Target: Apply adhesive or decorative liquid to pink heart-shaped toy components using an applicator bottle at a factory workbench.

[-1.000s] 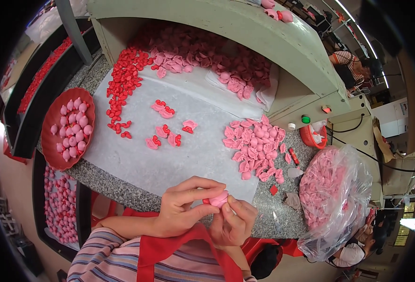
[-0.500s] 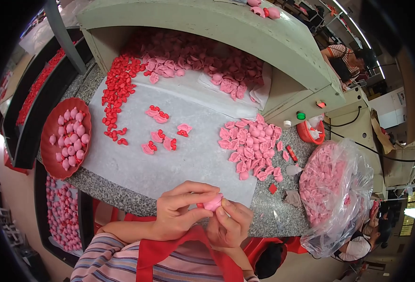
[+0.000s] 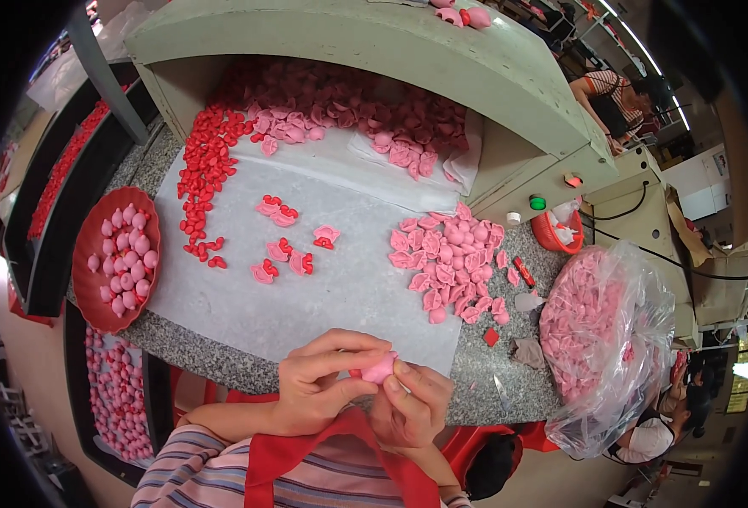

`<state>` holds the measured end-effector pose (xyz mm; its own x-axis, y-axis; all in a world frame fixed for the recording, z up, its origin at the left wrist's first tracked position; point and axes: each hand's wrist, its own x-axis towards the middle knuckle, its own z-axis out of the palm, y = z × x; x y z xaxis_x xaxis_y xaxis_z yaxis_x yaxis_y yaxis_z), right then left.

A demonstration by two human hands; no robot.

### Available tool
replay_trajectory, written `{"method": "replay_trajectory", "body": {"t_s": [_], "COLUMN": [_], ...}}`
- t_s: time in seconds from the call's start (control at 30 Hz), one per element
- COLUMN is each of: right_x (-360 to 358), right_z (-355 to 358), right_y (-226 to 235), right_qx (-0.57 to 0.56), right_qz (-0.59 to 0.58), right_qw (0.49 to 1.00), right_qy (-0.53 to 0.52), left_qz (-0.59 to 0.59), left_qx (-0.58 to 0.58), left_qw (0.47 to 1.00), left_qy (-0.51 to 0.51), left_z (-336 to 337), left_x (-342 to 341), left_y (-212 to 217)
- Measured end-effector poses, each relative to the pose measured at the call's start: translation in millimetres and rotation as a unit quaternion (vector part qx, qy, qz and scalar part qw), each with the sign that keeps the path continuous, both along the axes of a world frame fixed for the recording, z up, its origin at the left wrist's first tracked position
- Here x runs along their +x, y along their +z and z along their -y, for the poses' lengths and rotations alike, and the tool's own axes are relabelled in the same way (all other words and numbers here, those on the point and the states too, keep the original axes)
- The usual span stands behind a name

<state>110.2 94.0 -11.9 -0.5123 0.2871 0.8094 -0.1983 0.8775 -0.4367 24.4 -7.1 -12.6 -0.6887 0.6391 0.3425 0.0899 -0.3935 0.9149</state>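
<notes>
While both hands, left hand (image 3: 319, 385) and right hand (image 3: 410, 406), are pinching a small pink piece (image 3: 380, 369) over the surface (image 3: 509, 372) edge, a slipping grip is risking dropping it floorward, away from the pink pile (image 3: 450, 258).

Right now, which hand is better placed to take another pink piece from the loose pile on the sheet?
Right. The right hand is nearer the pink pile, which lies on its side. The left hand cups the pink piece both hands hold.
</notes>
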Motion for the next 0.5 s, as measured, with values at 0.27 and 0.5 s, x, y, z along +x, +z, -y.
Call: {"method": "replay_trajectory", "body": {"t_s": [0.27, 0.5], "right_x": [-1.1, 2.4], "right_z": [-0.2, -11.5], "right_y": [-0.8, 10.1], "right_qx": [0.000, -0.345], "right_qz": [0.005, 0.087], "right_qw": [1.000, 0.930], "right_qy": [-0.010, 0.096], "left_qz": [0.011, 0.258], "left_qx": [-0.012, 0.088], "left_qw": [1.000, 0.957], "left_qy": [-0.019, -0.099], "left_z": [-0.1, -2.6], "left_x": [-1.3, -4.0], "left_y": [1.3, -13.9]}}
